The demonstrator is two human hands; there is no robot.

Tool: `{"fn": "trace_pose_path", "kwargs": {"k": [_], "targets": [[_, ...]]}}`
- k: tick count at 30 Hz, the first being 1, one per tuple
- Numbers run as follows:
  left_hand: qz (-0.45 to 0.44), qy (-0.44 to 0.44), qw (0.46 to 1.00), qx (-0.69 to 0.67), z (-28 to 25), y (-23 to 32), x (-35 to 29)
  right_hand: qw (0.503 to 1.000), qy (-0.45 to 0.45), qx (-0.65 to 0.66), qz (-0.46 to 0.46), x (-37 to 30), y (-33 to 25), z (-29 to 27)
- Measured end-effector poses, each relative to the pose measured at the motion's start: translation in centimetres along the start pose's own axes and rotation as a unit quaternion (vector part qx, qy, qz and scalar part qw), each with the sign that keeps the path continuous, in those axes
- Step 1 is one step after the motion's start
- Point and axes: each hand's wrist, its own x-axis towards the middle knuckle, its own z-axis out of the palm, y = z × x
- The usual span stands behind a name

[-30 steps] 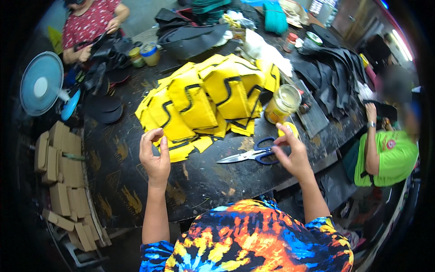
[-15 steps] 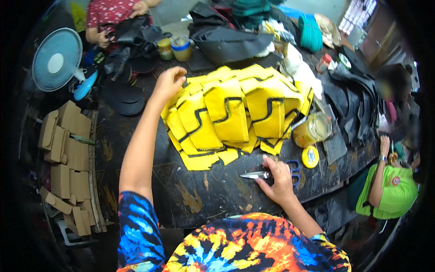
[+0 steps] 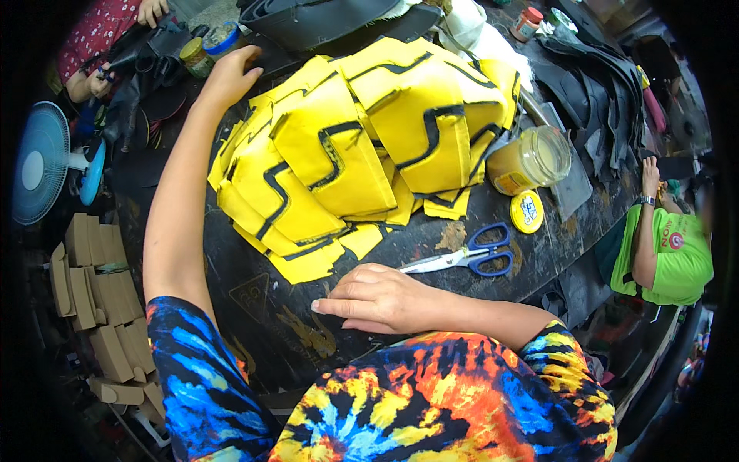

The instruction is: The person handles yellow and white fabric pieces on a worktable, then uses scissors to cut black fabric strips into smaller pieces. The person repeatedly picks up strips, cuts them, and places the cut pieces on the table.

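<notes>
l hand (image 3: 231, 75) is by the far l side of the yellow pieces (image 3: 299, 146), thumb apart from half-bent fingers, nothing seen in it. r hand (image 3: 381, 296) is palm down, fingers loosely straight, no hold visible tho palm's hidden. pieces overlap in a pile mid-table (image 3: 254, 339), lower ones mostly covered. scissors (image 3: 462, 258) tip ends by r hand, can't tell if touching. black stack (image 3: 315, 23) cut off up top; co-worker (image 3: 96, 35) upper l, head out of view.

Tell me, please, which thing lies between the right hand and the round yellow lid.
In the head view, blue-handled scissors lie on the dark tabletop between the right hand and the round yellow lid, blades toward the hand.
</notes>
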Motion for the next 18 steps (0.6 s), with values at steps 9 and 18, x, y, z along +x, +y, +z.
{"fn": "trace_pose_path", "kwargs": {"k": [9, 18], "targets": [[0.033, -0.083, 0.99, 0.111, 2.1, -0.6, 5.6, 0.997, -0.027, -0.031, 0.073, -0.2, 1.5, 1.2], [0.039, -0.08, 0.982, 0.166, 4.7, -2.2, 7.5, 0.996, -0.047, -0.016, 0.074, 0.2, 1.3, 0.7]]}}
